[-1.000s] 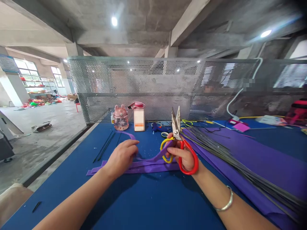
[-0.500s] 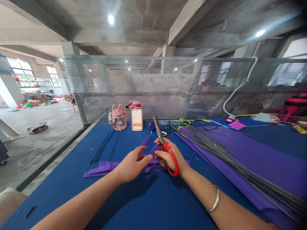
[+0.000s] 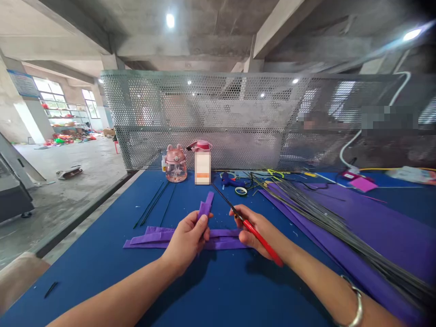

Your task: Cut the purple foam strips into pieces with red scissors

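Note:
Pinched in my left hand [image 3: 190, 236] is a short folded purple strip [image 3: 205, 205], its end pointing up and away. My right hand [image 3: 260, 231] holds red-handled scissors [image 3: 256, 235], seen edge-on, with the dark blades pointing up and left, apart from the strip. Beneath both hands, several long purple strips [image 3: 150, 239] lie across the blue table [image 3: 218, 290]. My right wrist has a silver bangle.
Thin dark stems [image 3: 154, 205] lie on the left. Behind stand a pink-lidded jar [image 3: 176, 165], a bottle [image 3: 203, 165], a tape roll [image 3: 240, 191] and a blue tool [image 3: 231, 181]. Grey wires [image 3: 327, 222] cover purple sheets [image 3: 384, 213] on the right. A perforated metal screen [image 3: 204, 113] rises behind.
The purple strip is now upright in my left hand alone. My right hand has moved right, away from it, and the scissors have turned edge-on. The view has shifted slightly left.

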Demonstrator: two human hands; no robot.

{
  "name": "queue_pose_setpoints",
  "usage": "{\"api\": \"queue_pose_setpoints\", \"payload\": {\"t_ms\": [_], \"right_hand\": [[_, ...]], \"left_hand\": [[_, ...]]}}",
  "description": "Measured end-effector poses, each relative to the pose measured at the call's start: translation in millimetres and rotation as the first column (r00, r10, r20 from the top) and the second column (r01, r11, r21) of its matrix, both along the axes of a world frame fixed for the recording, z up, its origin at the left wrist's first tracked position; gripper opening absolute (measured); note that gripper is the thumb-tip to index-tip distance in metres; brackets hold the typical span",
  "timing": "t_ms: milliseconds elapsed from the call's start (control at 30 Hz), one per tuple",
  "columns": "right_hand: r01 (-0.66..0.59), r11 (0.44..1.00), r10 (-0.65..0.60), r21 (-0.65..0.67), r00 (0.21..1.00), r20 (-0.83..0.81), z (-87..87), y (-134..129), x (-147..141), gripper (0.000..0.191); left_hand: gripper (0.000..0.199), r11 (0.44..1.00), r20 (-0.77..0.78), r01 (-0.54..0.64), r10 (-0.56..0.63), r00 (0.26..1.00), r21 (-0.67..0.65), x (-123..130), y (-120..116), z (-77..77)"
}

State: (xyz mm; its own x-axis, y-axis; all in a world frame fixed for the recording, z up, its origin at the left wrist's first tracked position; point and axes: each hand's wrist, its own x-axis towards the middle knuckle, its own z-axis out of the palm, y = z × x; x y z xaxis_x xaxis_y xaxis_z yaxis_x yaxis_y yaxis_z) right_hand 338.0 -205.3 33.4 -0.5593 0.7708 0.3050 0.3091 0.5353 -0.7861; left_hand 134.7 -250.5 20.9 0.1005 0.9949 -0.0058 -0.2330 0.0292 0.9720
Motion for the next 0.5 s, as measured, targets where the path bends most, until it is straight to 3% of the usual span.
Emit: {"api": "queue_pose_setpoints", "payload": {"t_ms": [100, 267, 400, 500], "right_hand": [[0.006, 0.994, -0.012, 0.107, 0.998, 0.056, 5.9, -10, -1, 0.054], [0.058, 0.957, -0.116, 0.286, 0.975, 0.191, 15.4, -16, -1, 0.056], [0.041, 0.967, -0.102, 0.251, 0.966, 0.238, 14.3, -16, -2, 0.053], [0.005, 0.988, -0.037, 0.152, 0.976, 0.212, 11.2, -16, -3, 0.053]], "left_hand": [[0.044, 0.996, 0.004, -0.066, 0.066, 0.998, 0.059, 3, -2, 0.3], [0.043, 0.995, 0.006, -0.059, 0.059, 0.998, 0.076, 3, -4, 1.0], [0.038, 0.997, -0.042, -0.039, 0.041, 0.998, 0.063, 2, -3, 1.0], [0.039, 0.995, -0.081, -0.062, 0.068, 0.994, 0.081, 1, -3, 1.6]]}}
